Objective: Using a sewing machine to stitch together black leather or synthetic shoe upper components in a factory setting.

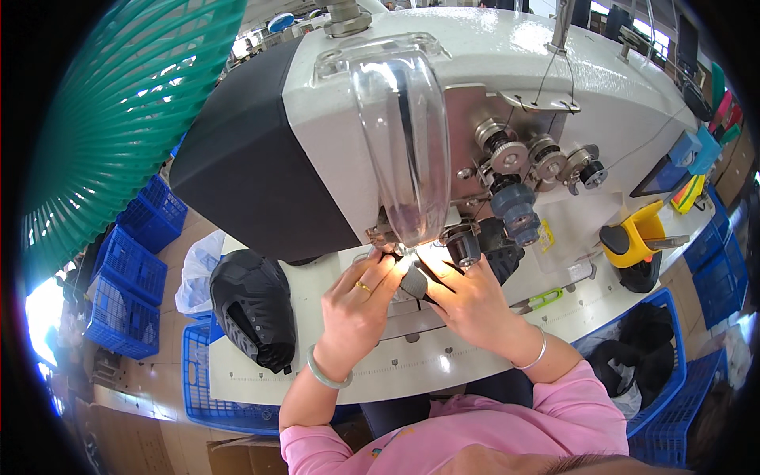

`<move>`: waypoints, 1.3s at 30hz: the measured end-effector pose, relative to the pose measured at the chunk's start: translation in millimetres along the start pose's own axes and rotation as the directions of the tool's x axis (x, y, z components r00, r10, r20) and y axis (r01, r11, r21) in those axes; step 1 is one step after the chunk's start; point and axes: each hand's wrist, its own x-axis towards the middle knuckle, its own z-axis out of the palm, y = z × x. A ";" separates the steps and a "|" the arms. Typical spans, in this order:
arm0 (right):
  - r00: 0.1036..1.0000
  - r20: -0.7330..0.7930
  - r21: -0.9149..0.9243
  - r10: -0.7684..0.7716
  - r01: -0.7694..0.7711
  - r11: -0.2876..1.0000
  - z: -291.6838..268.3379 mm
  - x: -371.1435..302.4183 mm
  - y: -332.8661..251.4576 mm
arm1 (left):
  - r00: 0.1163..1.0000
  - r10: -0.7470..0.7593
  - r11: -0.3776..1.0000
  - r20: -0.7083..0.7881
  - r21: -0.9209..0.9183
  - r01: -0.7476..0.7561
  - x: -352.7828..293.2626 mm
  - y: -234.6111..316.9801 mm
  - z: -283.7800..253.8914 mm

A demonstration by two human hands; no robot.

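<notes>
Cloth (413, 280) is in the right hand (473, 305); can't tell if the left hand (354, 306) grips. Slipping near the machine (328, 150) could hurt both.

head view: down onto the sewing machine (332, 142)

wide fisheye on the wearer's head, left one of a side-by-side pair. faces down and forward from the machine's near side. machine close, dominating the view; left hand (356, 305) and right hand (479, 305) just below its needle end. pink shirt (475, 431) nearer than the machine, along the lower edge. green ribbed guard (119, 103) looms left of machine; blue crates (123, 317) farther off, lower left of it. straight edges bow.
</notes>
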 end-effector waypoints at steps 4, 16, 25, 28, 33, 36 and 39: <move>1.000 -0.010 -0.004 0.023 -0.023 1.000 3.9 -0.8 -1.4 | 1.000 -0.006 1.000 0.012 0.003 0.006 -0.7 -0.7 0.6; 0.997 -0.077 0.091 -0.009 0.016 0.996 7.4 -10.4 7.6 | 0.998 -0.067 0.998 -0.010 -0.023 0.067 0.6 2.1 1.0; 0.998 -0.055 0.070 -0.010 0.014 0.997 12.0 -10.6 -2.4 | 0.991 -0.121 0.990 -0.064 -0.085 0.115 -1.7 3.5 0.8; 0.998 -0.061 0.068 -0.003 0.007 0.998 13.3 -10.1 -5.0 | 0.997 -0.065 0.997 -0.045 -0.044 0.063 -4.4 1.4 0.5; 0.998 -0.056 0.046 0.024 -0.021 0.999 17.9 -10.2 -10.6 | 0.998 -0.062 0.997 -0.025 -0.051 0.061 -3.1 1.5 1.0; 0.996 -0.066 0.036 0.066 -0.064 0.997 19.5 -9.8 -15.4 | 0.998 -0.053 0.998 -0.015 -0.023 0.052 -3.4 2.1 2.4; 0.993 -0.065 0.077 0.099 -0.094 0.993 14.0 -6.8 -18.5 | 0.998 -0.060 0.998 -0.030 -0.005 0.060 -4.7 2.7 7.6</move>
